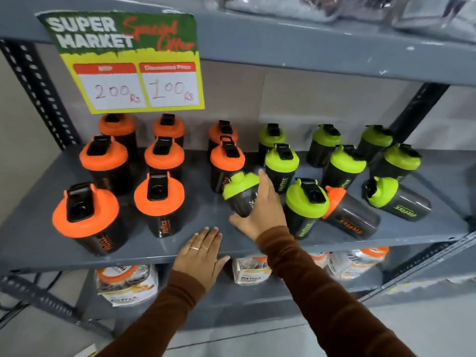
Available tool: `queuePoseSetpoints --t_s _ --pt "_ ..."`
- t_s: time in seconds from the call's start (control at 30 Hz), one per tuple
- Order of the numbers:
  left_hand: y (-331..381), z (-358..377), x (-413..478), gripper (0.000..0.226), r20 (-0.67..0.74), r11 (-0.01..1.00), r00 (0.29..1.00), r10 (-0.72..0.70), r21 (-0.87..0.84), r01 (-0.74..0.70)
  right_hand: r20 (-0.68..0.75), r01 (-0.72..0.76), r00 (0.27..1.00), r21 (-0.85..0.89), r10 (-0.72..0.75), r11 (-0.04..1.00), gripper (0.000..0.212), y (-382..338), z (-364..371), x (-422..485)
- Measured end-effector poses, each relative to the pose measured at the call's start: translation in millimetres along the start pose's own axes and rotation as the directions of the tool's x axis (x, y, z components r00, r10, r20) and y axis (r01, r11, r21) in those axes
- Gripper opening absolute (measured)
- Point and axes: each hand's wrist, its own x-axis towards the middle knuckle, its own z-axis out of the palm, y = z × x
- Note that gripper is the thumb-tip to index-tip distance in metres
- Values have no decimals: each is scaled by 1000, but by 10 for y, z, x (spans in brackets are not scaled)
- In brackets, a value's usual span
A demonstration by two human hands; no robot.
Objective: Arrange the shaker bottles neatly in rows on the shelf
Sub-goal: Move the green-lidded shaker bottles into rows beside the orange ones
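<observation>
Black shaker bottles stand on a grey shelf (180, 243). Several orange-lidded bottles (159, 194) stand in rows on the left, several green-lidded bottles (282, 161) on the right. My right hand (260, 210) grips a tilted green-lidded bottle (240, 189) in the middle of the shelf, just in front of an upright orange-lidded one (226, 158). My left hand (201, 256) rests flat on the shelf's front edge, fingers apart, holding nothing. Right of my hand, an orange-lidded bottle (350, 215) and a green-lidded bottle (396, 199) lie on their sides.
A yellow price sign (128, 63) hangs from the upper shelf over the back-left bottles. Black perforated uprights (38, 91) frame the shelf. Below it, packaged goods (126, 284) fill the lower shelf. Bare shelf surface lies in front of my right hand.
</observation>
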Motion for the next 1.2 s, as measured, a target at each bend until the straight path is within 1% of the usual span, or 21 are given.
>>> queuePoseSetpoints --t_s 0.07,0.17,0.23,0.27,0.33,0.43,0.47,0.5,0.53,0.57,0.6,0.63,0.7,0.73,0.77,0.8,0.87,0.97,1.03,1.13,1.2 --pt "55 -30 24 72 19 1000 1000 -9 2 9 -130 66 990 118 -50 991 111 -64 -115 -53" --pt "177 -74 121 80 2 999 1000 -28 28 28 -343 130 939 253 -37 959 107 -113 -435 -73" --pt "271 -72 202 83 8 998 1000 -30 53 30 -468 198 883 302 -36 932 104 -54 -718 -56" --pt "320 -59 241 85 22 998 999 -30 64 29 -537 225 843 293 -35 929 103 2 -863 -34" --pt "435 -48 310 86 56 997 998 -28 77 24 -621 220 784 264 -8 939 103 168 -1149 16" --pt "614 -50 349 88 78 995 996 -36 95 28 -677 101 728 258 105 961 97 541 -1453 40" --pt "658 -53 349 89 70 995 997 -45 95 39 -698 88 709 231 103 969 92 576 -1573 21" --pt "700 -63 351 91 61 995 996 -59 86 54 -685 65 720 227 111 972 83 689 -1667 12" --pt "743 -83 351 94 54 995 996 -77 70 74 -622 -1 771 211 136 977 69 716 -1743 -24" --pt "769 -76 355 100 35 994 995 -98 57 96 -532 -68 829 207 171 976 89 762 -1782 -69" --pt "775 -53 359 105 14 993 995 -103 59 102 -430 -116 877 243 214 963 57 839 -1793 -99" --pt "770 -22 361 108 4 993 995 -100 59 100 -538 -165 786 290 303 943 60 965 -1785 -102" --pt "788 -31 354 108 -20 992 993 -113 50 114 -634 -212 649 381 421 900 77 1201 -1740 -74" --pt "799 -43 352 103 -25 990 993 -119 66 121 -644 -231 624 388 442 892 79 1284 -1704 -69" --pt "808 -59 346 93 -14 988 992 -123 89 123 -627 -266 624 388 465 882 79 1381 -1654 -42" --pt "812 -70 339 83 3 987 992 -126 105 125 -622 -261 638 380 454 887 78 1473 -1655 -14" --pt "832 -87 343 72 29 985 990 -135 116 131 -616 -291 646 347 451 892 78 1671 -1607 49" --pt "847 -108 342 71 42 982 989 -140 136 133 -558 -353 688 303 465 885 77 1786 -1563 75" --pt "846 -107 346 71 47 979 988 -147 146 139 -508 -398 700 305 501 865 79 1873 -1502 87" --pt "848 -94 341 72 59 978 986 -157 146 147 -457 -432 730 267 508 862 80 1963 -1401 65" --pt "850 -87 339 72 53 977 986 -159 151 149 -464 -442 734 230 496 867 80 1977 -1346 43"
